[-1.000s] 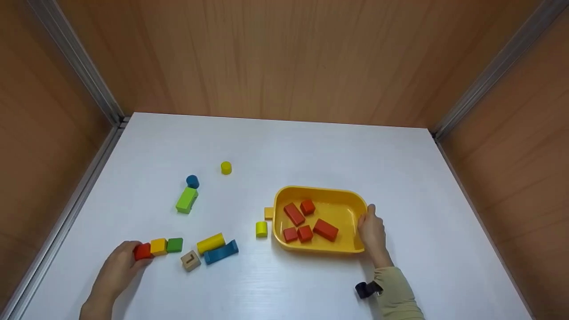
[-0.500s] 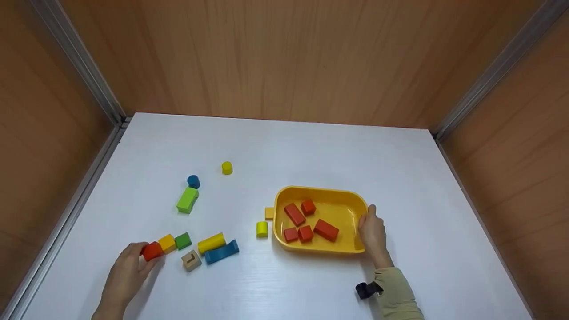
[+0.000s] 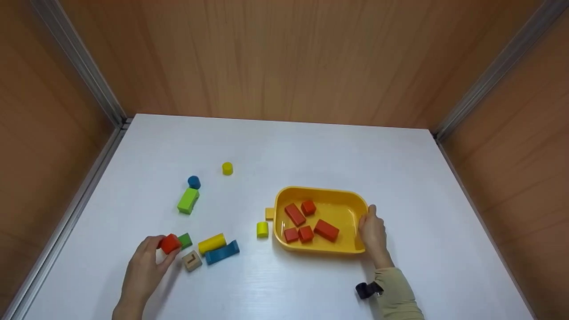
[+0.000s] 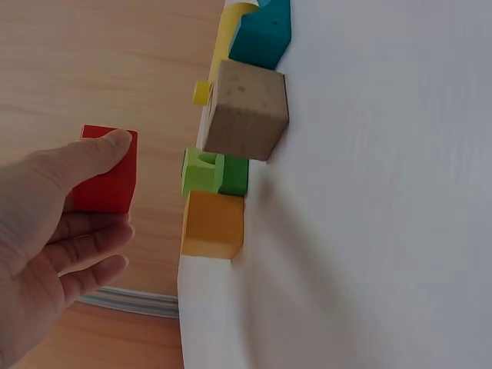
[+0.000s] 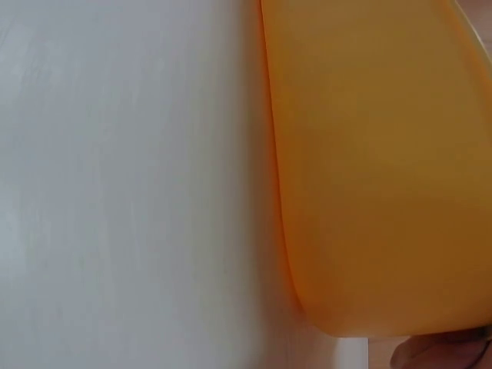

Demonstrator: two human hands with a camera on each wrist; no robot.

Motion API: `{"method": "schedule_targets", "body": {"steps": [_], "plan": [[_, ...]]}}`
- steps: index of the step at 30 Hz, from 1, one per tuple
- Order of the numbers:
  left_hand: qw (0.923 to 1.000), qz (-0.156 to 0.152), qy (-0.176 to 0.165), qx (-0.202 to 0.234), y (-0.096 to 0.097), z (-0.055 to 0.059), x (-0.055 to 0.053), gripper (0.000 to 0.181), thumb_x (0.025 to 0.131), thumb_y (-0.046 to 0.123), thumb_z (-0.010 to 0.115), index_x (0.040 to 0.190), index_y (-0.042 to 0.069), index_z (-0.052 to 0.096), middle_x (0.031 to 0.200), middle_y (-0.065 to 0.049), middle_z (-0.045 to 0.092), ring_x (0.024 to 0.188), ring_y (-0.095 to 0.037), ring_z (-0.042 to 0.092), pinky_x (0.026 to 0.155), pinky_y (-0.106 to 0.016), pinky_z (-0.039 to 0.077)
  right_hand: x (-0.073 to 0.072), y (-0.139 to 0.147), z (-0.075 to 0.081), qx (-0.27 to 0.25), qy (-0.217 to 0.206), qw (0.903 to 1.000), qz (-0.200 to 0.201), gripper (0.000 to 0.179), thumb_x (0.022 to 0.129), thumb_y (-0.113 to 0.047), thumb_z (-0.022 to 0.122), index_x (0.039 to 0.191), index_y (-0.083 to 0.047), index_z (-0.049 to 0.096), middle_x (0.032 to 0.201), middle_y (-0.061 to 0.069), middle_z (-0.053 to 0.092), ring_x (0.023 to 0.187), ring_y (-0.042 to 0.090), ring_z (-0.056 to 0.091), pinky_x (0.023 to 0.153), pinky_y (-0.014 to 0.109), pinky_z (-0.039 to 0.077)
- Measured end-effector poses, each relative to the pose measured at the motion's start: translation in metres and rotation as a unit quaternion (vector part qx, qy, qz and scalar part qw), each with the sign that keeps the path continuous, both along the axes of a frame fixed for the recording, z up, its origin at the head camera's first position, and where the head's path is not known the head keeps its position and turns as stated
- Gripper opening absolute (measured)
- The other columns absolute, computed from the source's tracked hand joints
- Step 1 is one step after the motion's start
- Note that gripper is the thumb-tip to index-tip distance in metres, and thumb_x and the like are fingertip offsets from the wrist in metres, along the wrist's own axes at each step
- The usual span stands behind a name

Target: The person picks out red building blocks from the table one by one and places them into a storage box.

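Observation:
My left hand (image 3: pixel 143 271) pinches a red block (image 3: pixel 170 244) between thumb and fingers. In the left wrist view the red block (image 4: pixel 108 186) is up off the table, beyond an orange-yellow cube (image 4: pixel 214 224). From the head view that cube is hidden behind the red block, while a green cube (image 3: pixel 185 240) peeks out to its right. A wooden cube (image 3: pixel 192 261) with a dark mark lies just right of the thumb. My right hand (image 3: pixel 373 233) grips the right end of a yellow tray (image 3: pixel 340 209), which bears several red blocks (image 3: pixel 326 230).
Right of the wooden cube lie a yellow cylinder (image 3: pixel 212 243) and a blue curved block (image 3: pixel 222 252). A short yellow cylinder (image 3: pixel 262 230) stands by the tray's left end. Farther back are a light-green block (image 3: pixel 188 201), a blue cylinder (image 3: pixel 194 182) and another yellow cylinder (image 3: pixel 227 169).
My left hand has lifted the red block out of the row and moved it rightward. The orange-yellow and green cubes have shifted right and turned. My right hand and the tray stay put.

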State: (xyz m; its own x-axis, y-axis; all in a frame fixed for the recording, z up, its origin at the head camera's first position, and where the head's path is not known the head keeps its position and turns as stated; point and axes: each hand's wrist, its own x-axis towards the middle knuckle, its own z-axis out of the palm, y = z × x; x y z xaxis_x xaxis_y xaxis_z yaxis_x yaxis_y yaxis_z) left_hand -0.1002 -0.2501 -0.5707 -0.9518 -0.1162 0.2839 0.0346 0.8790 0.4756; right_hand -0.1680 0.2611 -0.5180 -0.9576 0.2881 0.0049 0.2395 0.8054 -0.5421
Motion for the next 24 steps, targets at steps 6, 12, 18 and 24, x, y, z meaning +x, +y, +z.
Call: {"method": "schedule_targets", "body": {"steps": [6,12,18,24], "plan": [[0.9996,-0.001,0.011,0.026,0.017,-0.012,-0.010,0.052,0.071,0.032,0.072,0.111,0.006,0.052,0.099,-0.007,0.053,0.089,-0.024,0.053,0.077,-0.042,0.047,0.001,0.000,0.001,-0.003,0.003,1.0000,0.003,0.014,0.089,-0.007,0.040,0.101,-0.001,0.036,0.064,0.012,0.048,0.049,0.021,0.044,0.039,0.029,0.036],[0.9985,-0.007,-0.004,0.055,0.050,0.020,-0.009,0.048,0.073,0.033,0.070,0.109,0.005,0.054,0.096,-0.006,0.054,0.089,-0.024,0.053,0.078,-0.036,0.048,0.001,0.000,0.001,-0.002,0.004,1.0000,0.004,0.013,0.090,-0.008,0.039,0.101,-0.001,0.036,0.065,0.012,0.048,0.050,0.022,0.044,0.040,0.029,0.036],[0.9935,-0.023,-0.018,0.110,0.084,0.071,-0.001,0.043,0.075,0.022,0.071,0.108,-0.002,0.054,0.098,-0.014,0.056,0.089,-0.028,0.053,0.077,-0.041,0.048,0.002,0.000,0.000,0.008,0.020,0.9997,0.012,0.013,0.089,-0.006,0.040,0.100,0.000,0.036,0.061,0.012,0.047,0.047,0.021,0.044,0.038,0.028,0.035],[0.9907,-0.038,0.022,0.129,0.103,0.078,-0.003,0.038,0.072,0.016,0.073,0.102,-0.002,0.057,0.094,-0.012,0.059,0.088,-0.024,0.056,0.077,-0.039,0.048,0.002,0.000,-0.001,0.012,0.029,0.9994,0.015,0.011,0.089,-0.005,0.040,0.097,0.001,0.037,0.060,0.010,0.046,0.046,0.020,0.044,0.037,0.027,0.034]]}}
